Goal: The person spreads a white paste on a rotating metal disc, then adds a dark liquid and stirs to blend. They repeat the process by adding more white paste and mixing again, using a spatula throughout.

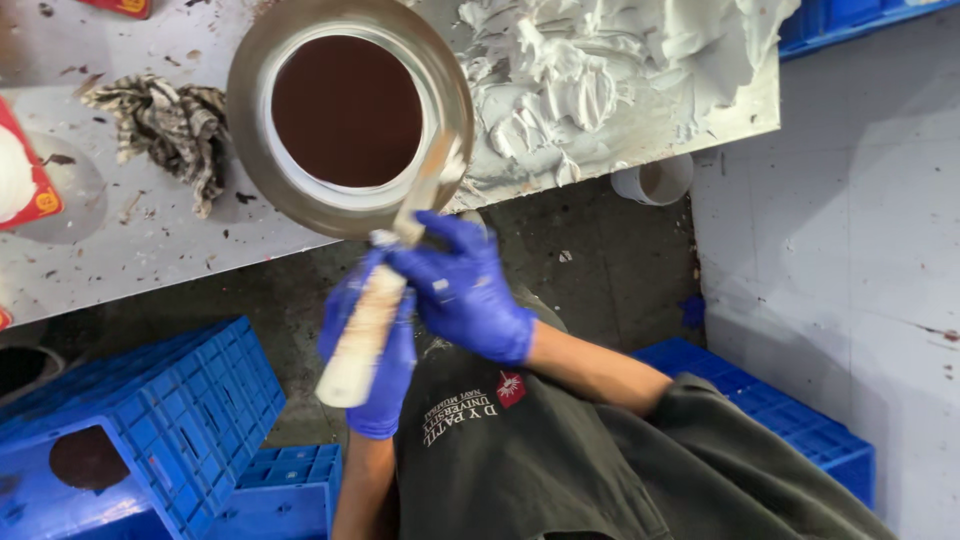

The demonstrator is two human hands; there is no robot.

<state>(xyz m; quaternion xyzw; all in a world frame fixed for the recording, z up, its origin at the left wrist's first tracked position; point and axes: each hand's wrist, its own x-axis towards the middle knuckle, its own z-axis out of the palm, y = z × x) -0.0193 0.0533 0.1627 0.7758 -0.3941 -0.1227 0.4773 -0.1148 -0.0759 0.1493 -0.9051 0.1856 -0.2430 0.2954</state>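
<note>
Both my hands wear blue gloves. My left hand (385,365) is wrapped round the pale wooden handle of a palette knife (372,320). Its blade reaches up onto the rim of a round metal turntable (250,110). A round dark brown cake (346,110) on a white board sits in the middle of the turntable. My right hand (465,290) lies over the upper end of the handle, next to the blade.
A big heap of white cream (590,70) lies on the steel worktop (150,240). A striped rag (170,125) lies left of the turntable. Blue plastic crates (180,410) stand on the floor left and right (790,425). A white cup (655,182) sits under the table edge.
</note>
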